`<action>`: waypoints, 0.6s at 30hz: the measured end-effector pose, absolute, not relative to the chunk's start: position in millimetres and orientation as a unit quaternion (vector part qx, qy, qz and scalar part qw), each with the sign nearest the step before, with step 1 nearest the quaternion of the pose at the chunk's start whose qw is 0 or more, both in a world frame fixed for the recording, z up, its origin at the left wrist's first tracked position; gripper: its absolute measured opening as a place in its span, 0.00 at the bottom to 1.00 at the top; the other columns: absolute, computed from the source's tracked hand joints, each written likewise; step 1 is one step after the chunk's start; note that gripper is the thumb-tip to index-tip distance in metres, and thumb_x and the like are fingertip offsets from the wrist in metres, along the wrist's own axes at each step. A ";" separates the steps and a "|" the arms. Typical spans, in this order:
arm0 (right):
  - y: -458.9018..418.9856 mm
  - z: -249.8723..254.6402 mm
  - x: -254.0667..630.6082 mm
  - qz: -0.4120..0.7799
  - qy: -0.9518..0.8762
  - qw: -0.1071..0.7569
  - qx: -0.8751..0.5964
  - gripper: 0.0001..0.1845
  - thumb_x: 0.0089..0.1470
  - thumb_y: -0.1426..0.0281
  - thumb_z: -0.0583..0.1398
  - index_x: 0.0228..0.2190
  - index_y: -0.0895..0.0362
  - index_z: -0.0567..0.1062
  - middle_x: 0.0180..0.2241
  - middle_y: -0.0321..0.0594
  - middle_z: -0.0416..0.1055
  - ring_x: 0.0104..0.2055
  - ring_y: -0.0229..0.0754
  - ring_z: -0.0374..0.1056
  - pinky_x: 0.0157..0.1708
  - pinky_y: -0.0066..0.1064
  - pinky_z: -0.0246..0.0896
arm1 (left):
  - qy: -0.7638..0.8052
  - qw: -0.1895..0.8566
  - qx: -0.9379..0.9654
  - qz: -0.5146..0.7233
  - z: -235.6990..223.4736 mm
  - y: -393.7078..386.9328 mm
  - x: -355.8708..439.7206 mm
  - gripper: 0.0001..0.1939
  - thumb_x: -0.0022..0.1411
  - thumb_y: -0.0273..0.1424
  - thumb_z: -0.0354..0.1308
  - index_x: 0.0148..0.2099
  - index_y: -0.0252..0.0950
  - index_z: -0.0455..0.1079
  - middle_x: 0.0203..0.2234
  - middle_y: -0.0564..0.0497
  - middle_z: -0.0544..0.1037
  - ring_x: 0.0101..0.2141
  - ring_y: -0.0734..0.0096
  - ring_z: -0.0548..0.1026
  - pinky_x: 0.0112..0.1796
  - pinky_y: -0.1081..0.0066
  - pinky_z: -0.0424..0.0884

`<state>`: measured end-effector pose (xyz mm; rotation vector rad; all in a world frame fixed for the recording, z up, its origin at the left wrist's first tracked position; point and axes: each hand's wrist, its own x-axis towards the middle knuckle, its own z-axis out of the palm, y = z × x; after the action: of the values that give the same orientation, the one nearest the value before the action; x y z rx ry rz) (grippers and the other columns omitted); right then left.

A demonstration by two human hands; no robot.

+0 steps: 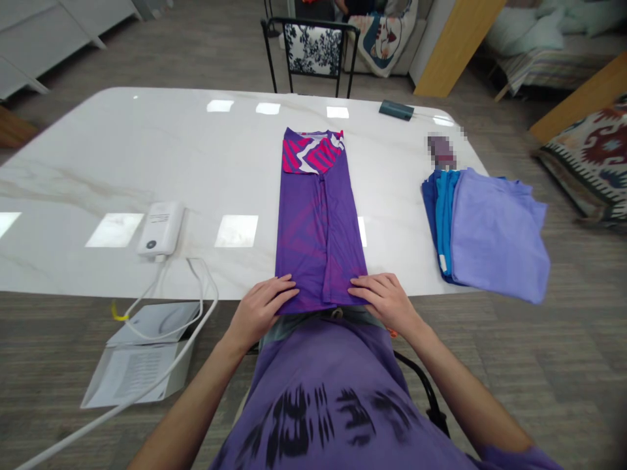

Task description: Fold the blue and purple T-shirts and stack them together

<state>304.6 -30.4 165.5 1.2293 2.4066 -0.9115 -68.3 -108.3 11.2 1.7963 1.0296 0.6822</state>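
Note:
A folded purple shirt (306,228) lies lengthwise on the white table, its far end showing a pink and white pattern. The near edge hangs slightly past the table's front edge. At its near left corner, my left hand (262,307) has fingers over the cloth and the thumb tucked out of sight. My right hand (386,300) holds the near right corner in much the same way, also with its thumb hidden. To the right sits a stack of folded clothes (499,235), lavender on top with blue layers beside it.
A white device (161,228) with a cable stands on the table's left. An open white box (140,356) is below the front edge. A dark case (396,110) and a blurred item (441,152) lie at far right. A chair (313,52) stands behind the table (220,163).

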 end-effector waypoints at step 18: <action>67.3 292.4 272.6 -0.567 0.699 0.043 0.433 0.15 0.72 0.73 0.64 0.54 0.48 0.86 0.43 0.42 0.85 0.44 0.44 0.81 0.47 0.36 0.76 | 0.384 0.658 0.528 0.375 137.5 -25.3 -102.0 0.09 0.76 0.27 0.63 0.54 0.42 0.80 0.38 0.51 0.85 0.37 0.69 0.81 0.42 0.70 0.78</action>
<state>272.6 67.3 292.4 1.3254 2.1376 -1.7336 -102.0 -25.3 137.5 1.1965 0.8700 0.8505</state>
